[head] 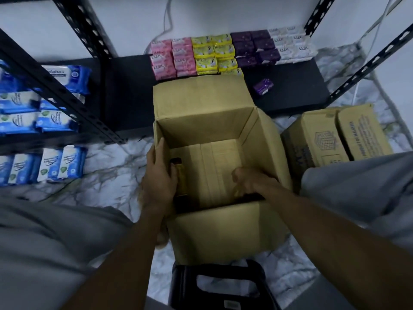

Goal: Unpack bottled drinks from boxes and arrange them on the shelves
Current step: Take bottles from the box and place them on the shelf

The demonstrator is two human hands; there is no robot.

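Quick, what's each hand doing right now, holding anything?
Left hand: grips an amber bottle inside the open cardboard box.
Right hand: curled round what looks like a second bottle, mostly hidden.

open box (207, 135) before shelf (288, 95), bottle (180, 175) inside

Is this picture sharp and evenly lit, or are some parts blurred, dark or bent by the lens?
Head view: dim, bluish light; the near inside corner of the box lies in shadow, so the bottle under the left hand shows dark. The wipe packs are smeared; the shelf uprights splay outward from the wide lens.
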